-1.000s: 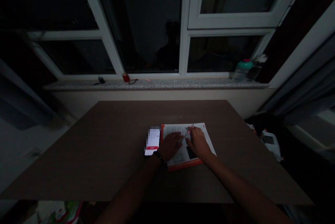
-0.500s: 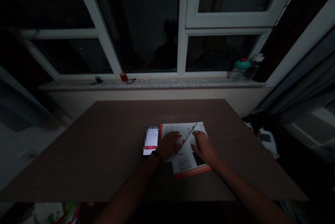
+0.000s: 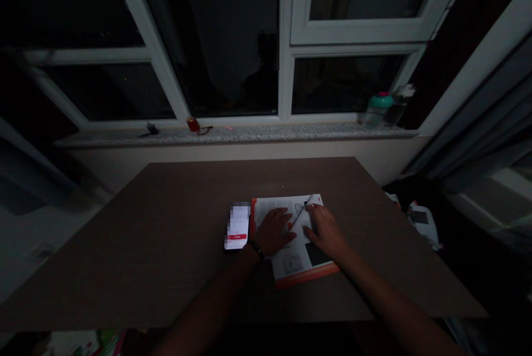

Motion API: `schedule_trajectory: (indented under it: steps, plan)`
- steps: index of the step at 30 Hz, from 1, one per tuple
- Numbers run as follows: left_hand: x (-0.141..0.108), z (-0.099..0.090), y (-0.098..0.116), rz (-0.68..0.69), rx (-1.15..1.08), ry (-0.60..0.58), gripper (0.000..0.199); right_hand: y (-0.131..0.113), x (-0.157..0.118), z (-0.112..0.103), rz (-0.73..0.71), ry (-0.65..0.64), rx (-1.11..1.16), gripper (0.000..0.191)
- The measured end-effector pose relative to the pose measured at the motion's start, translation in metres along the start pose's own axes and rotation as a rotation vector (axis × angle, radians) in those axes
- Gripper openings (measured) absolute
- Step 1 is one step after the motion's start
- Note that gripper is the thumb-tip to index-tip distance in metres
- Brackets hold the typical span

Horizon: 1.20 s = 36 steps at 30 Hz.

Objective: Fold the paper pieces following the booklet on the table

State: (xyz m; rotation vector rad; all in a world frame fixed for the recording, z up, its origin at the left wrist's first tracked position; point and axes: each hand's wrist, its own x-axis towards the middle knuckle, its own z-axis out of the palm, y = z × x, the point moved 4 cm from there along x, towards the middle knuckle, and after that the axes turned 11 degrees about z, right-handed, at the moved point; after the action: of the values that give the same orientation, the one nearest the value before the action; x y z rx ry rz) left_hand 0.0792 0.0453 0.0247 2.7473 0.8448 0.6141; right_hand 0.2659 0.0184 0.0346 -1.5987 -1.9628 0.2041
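A printed sheet or booklet with red-orange edges (image 3: pixel 292 263) lies on the brown table (image 3: pixel 174 201), with one part folded diagonally over the rest. My left hand (image 3: pixel 275 230) rests on it with the fingers spread, the thumb near the fold. On the folded part lies my right hand (image 3: pixel 326 229), fingers apart, its fingertips by the upper end of the slanted crease. Just left of the paper is a phone (image 3: pixel 239 225) with a lit screen. A dark band circles my left wrist.
Behind the table runs a stone windowsill (image 3: pixel 249 135). It bears a teal-lidded bottle (image 3: pixel 377 110), a clear bottle (image 3: pixel 401 103), a small red item (image 3: pixel 193 124) and a small dark item (image 3: pixel 152 128). White items (image 3: pixel 423 223) lie beyond the table's right edge.
My left hand has slid slightly right and down along the fold, its thumb now over the folded part. My right hand stays in nearly the same place. The view has shifted a little.
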Motion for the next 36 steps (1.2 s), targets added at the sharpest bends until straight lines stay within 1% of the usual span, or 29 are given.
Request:
schedule_trajectory:
  steps: [2,4,7,10,14,18,27,32,36]
  plan:
    - [0.0,-0.001,0.002,-0.006,-0.001,0.003,0.053,-0.003,0.01,-0.005,-0.005,0.027,-0.016,0.049]
    - [0.0,-0.001,0.003,-0.014,0.005,0.002,0.054,-0.008,0.02,-0.005,-0.006,0.035,-0.025,0.045]
    - [0.0,-0.001,0.005,-0.014,0.017,0.005,0.053,-0.015,0.032,0.003,-0.039,0.013,-0.02,0.041]
    - [-0.002,-0.001,0.004,-0.01,0.028,0.008,0.051,-0.017,0.036,0.015,-0.079,-0.003,-0.012,0.038]
    - [-0.003,0.0,0.003,0.011,0.033,0.007,0.05,-0.013,0.03,0.021,-0.099,-0.01,-0.009,0.039]
    - [-0.003,0.0,0.003,0.01,0.046,0.021,0.047,-0.01,0.019,0.015,-0.089,-0.011,-0.006,0.042]
    - [-0.003,0.001,0.002,0.016,0.046,0.0,0.047,0.001,0.0,0.002,-0.077,-0.043,-0.015,0.046]
    - [-0.003,0.001,0.001,0.032,0.029,0.013,0.046,0.008,-0.005,0.001,-0.062,-0.063,0.003,0.049]
    - [0.003,-0.001,0.004,-0.005,0.029,0.009,0.046,0.009,-0.005,0.002,-0.065,-0.066,0.013,0.049]
